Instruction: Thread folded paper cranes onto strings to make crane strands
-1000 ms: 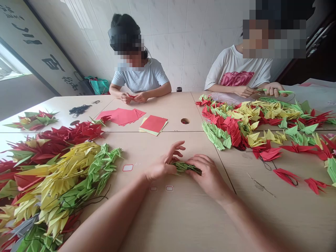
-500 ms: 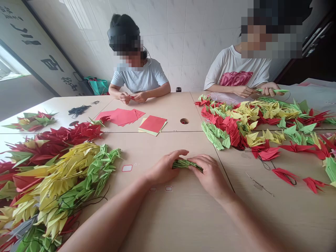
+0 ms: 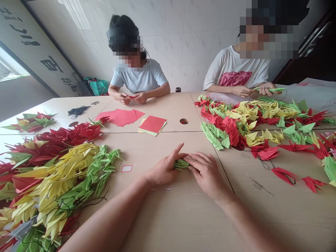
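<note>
My left hand is half curled round a green paper bundle, over the counter; my right hand bends loosely over its other end, can't tell if it's gripping; imo light, even pressure is best, so folds don't crush.

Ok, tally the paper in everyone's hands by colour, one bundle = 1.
Green: 2 (green bundle between the wearer's left hand and right hand; second green bundle with the white-shirted co-worker)
Red: 1 (red paper with the blue-shirted co-worker)
Total: 3
</note>
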Action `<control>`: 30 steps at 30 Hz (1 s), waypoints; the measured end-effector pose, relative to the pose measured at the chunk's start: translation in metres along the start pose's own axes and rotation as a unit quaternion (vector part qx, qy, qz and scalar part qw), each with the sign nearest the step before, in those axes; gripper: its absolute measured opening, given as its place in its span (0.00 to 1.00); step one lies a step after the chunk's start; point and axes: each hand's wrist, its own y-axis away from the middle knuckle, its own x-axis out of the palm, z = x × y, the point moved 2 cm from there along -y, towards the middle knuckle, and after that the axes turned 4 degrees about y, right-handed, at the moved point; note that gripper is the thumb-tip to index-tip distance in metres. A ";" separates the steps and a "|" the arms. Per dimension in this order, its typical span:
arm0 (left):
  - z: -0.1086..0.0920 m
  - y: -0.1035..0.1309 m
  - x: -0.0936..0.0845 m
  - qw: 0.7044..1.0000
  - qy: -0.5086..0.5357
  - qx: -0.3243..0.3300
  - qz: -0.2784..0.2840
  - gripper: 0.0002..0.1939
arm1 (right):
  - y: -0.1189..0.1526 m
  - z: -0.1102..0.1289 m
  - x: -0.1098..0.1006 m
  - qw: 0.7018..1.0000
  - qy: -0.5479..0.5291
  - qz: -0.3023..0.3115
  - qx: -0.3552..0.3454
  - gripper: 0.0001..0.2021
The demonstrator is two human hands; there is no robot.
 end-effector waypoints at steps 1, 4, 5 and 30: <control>0.001 0.000 0.000 1.000 0.000 -0.008 0.000 0.50 | 0.000 0.002 -0.001 1.000 0.005 0.007 -0.004 0.17; 0.004 0.000 0.001 1.000 0.005 -0.020 0.001 0.51 | 0.001 0.007 -0.003 0.999 0.021 0.037 -0.031 0.22; 0.005 0.000 0.001 1.000 0.007 -0.019 0.002 0.51 | 0.001 0.008 -0.003 0.998 0.025 0.047 -0.039 0.24; 0.001 -0.001 0.000 0.998 -0.008 -0.044 -0.036 0.45 | -0.002 -0.011 -0.005 0.995 -0.093 -0.030 0.016 0.26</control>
